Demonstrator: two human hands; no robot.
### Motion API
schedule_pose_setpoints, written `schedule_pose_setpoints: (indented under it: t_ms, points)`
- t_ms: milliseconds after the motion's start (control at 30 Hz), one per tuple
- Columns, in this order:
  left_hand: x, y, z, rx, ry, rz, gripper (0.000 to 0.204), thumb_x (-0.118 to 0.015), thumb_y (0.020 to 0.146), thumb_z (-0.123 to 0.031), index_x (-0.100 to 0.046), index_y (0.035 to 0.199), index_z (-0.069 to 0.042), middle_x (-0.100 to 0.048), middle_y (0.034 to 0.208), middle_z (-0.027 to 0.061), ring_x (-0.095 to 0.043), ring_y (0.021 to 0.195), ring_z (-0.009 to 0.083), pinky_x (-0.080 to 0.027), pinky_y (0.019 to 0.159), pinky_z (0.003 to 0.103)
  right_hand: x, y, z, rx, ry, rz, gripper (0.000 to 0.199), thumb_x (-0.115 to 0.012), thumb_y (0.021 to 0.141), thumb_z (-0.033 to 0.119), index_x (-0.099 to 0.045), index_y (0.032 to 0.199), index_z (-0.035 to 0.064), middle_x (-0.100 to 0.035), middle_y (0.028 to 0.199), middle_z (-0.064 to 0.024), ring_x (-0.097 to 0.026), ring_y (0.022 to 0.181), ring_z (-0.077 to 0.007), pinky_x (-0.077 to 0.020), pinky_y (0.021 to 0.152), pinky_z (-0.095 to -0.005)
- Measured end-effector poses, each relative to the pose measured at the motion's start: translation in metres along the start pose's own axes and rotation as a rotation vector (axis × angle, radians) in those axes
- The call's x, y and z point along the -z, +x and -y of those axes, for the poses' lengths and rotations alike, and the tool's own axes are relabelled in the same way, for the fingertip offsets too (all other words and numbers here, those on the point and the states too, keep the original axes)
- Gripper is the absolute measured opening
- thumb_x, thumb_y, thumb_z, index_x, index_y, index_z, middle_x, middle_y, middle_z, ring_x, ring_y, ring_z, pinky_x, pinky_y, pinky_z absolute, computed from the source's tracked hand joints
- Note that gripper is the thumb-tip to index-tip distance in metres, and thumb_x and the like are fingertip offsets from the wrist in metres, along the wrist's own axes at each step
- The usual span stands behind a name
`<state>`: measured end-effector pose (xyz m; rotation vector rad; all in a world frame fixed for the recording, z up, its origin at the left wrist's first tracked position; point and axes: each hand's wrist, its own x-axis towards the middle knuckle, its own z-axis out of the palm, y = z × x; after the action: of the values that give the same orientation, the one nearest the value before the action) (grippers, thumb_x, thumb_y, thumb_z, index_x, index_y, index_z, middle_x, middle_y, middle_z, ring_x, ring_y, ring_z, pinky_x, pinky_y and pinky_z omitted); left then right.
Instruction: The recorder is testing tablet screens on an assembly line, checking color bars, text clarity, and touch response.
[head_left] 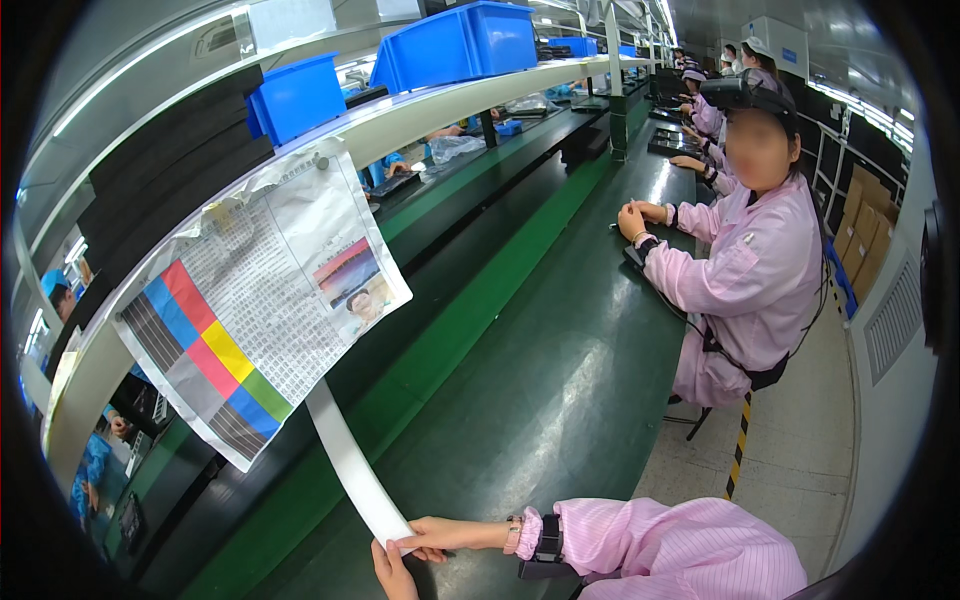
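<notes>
Green worktop runs long. Both hands, right hand and left hand, pinch closed the low end of 1 white paper strip; it seems light, floppy, easily creased.

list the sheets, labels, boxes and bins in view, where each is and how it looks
Printed sheet: hangs from the shelf edge at left; white, dense text, diagonal colour bars, small photo.
White strip: runs from under the sheet down to both hands, right hand, left hand.
Blue bins: on the upper shelf; rectangular.
Cardboard boxes: stacked far right; brown.
</notes>
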<state>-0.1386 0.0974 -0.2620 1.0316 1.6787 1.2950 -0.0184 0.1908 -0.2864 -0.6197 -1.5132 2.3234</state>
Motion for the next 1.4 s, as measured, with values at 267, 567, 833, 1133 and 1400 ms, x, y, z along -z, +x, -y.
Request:
schedule_pose_setpoints:
  t_ms: [267,567,833,1133,1400]
  points:
    - [0.001,0.010,0.031,-0.108,-0.083,-0.057,0.042,-0.039,0.097,-0.028,-0.046,0.122,0.006,-0.056,0.112,0.0130,-0.052,0.101,0.0197,-0.039,0.089,0.030,-0.001,0.002,-0.002,0.078,0.084,-0.007,0.031,-0.057,0.089,0.035,-0.049,0.092,0.0053,-0.048,0.065,0.0029,-0.040,0.047,-0.0044,-0.0319,0.042,-0.0197]
    - [-0.006,0.007,-0.001,-0.218,-0.113,0.068,0.036,-0.033,0.098,-0.023,-0.043,0.121,0.003,-0.061,0.103,0.0135,-0.057,0.091,0.0178,-0.041,0.082,0.028,0.023,-0.014,0.036,0.452,0.225,-0.447,0.023,-0.057,0.089,0.018,-0.049,0.104,0.0031,-0.042,0.065,0.0045,-0.035,0.049,-0.0027,-0.0274,0.043,-0.0188]
    - [-0.006,0.009,-0.001,-0.211,-0.045,0.092,0.038,-0.032,0.098,-0.022,-0.041,0.125,0.003,-0.062,0.105,0.0130,-0.057,0.093,0.0178,-0.039,0.085,0.028,0.045,-0.017,0.040,0.369,0.132,-0.529,0.016,-0.053,0.089,0.019,-0.049,0.092,0.0042,-0.043,0.062,0.0026,-0.037,0.049,-0.0050,-0.0306,0.044,-0.0203]
    - [-0.008,0.010,0.007,-0.191,-0.099,0.029,0.040,-0.032,0.098,-0.024,-0.034,0.128,0.003,-0.061,0.102,0.0126,-0.058,0.093,0.0176,-0.039,0.084,0.028,0.029,0.001,0.003,0.101,-0.042,-0.169,0.028,-0.059,0.087,0.030,-0.056,0.099,0.0047,-0.056,0.072,0.0013,-0.052,0.059,-0.0042,-0.0411,0.053,-0.0174]
    - [-0.006,0.009,-0.001,-0.209,-0.127,0.120,0.034,-0.034,0.099,-0.021,-0.043,0.122,0.002,-0.059,0.109,0.0136,-0.055,0.098,0.0190,-0.039,0.089,0.029,0.030,0.005,0.001,0.234,0.543,-0.351,0.030,-0.058,0.088,0.028,-0.057,0.107,0.0047,-0.061,0.090,-0.0034,-0.057,0.078,-0.0087,-0.0458,0.073,-0.0222]
